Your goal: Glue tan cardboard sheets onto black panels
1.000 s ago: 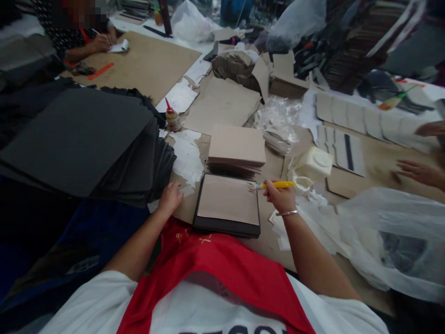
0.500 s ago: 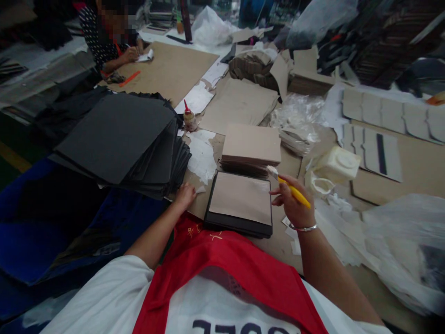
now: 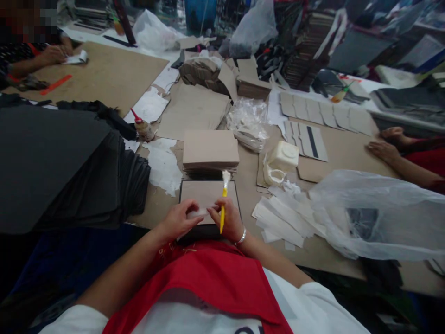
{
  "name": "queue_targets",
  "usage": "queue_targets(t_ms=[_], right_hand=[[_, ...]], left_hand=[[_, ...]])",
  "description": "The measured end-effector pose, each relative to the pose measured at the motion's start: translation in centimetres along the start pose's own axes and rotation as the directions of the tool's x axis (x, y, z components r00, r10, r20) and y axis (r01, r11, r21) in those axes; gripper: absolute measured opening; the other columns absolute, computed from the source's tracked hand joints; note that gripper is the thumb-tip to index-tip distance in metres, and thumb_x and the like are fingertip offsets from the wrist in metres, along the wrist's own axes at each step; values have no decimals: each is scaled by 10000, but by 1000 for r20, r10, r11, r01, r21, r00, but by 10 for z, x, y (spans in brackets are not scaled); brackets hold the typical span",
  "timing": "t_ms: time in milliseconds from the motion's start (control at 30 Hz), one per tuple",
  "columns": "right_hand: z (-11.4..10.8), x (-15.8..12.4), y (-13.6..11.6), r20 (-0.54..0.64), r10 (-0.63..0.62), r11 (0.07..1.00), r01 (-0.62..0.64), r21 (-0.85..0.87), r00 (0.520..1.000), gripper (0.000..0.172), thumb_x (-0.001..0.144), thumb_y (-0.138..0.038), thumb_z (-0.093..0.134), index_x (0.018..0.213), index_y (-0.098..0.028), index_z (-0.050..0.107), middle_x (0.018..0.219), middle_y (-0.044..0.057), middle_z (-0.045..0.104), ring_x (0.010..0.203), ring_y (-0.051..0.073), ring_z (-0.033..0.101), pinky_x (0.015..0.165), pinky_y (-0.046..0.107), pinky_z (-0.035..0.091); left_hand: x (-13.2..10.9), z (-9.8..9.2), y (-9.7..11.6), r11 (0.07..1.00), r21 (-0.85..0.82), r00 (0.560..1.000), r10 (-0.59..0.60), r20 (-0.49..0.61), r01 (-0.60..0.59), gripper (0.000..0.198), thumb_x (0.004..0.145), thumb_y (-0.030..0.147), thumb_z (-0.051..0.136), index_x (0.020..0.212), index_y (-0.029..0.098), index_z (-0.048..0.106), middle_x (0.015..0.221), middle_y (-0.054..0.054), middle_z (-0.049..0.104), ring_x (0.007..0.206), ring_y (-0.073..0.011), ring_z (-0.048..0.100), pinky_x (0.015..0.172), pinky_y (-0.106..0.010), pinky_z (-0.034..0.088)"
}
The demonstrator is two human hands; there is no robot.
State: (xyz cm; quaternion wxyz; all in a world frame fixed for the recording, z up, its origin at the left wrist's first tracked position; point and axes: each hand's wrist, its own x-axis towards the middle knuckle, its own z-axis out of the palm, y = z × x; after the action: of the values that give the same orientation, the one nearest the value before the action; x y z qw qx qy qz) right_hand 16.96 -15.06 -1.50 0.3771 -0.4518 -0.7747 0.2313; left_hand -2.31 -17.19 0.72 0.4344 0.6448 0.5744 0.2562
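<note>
Beneath both hands [image 3: 181, 218], tan board [image 3: 201, 189], lower edge partly hidden

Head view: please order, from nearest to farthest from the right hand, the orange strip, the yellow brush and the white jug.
1. Yellow brush, held in the right hand.
2. White jug, ahead and to the right.
3. Orange strip, far left.
</note>
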Motion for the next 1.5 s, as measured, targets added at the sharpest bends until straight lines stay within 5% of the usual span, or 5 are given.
queue_targets(t_ms=[200,367,567,1300,1500], right_hand=[[-27,9,52,-207,162,968,-196,-156,965,210,839,-366,510,947,-214,412,739,-5,533,592,128,542,587,270,467],[-19,26,84,-234,144,952,-199,-234,961,252,821,-390,519,952,-193,432,772,21,561,630,143,550,599,277,453],[1,35,102,-136,187,904,-225,-362,973,278,841,-394,476,998,-165,482,829,65,612,689,176,584,621,291,445],[0,38,108,-100,166,791,-193,-580,981,285,836,-324,499,1060,-149,520,844,97,640,775,223,592,681,325,452],[1,28,92,86,-85,881,116,-458,993,229,868,-304,470,1042,-162,514,1095,146,617,946,230,579,815,368,468]], left_hand=[[22,-12,-30,922,-268,959,-257,117,280,274,661,389,614,781,144,599,632,26,550,562,-95,481,515,-202,368],[48,-11,-40,863,-416,925,-363,-116,286,313,627,374,617,835,144,584,647,26,551,540,-94,473,492,-203,365],[73,-9,-45,969,-27,845,-228,-483,246,242,695,269,615,914,178,569,645,49,528,602,-104,521,617,-228,408],[76,-2,-48,848,440,873,-52,-484,295,384,803,276,541,1160,135,514,940,-103,649,897,-226,605,805,-349,449],[70,40,-32,666,717,962,270,24,-205,515,901,367,363,1379,175,361,1445,-111,376,1356,-225,284,1104,-422,207]])
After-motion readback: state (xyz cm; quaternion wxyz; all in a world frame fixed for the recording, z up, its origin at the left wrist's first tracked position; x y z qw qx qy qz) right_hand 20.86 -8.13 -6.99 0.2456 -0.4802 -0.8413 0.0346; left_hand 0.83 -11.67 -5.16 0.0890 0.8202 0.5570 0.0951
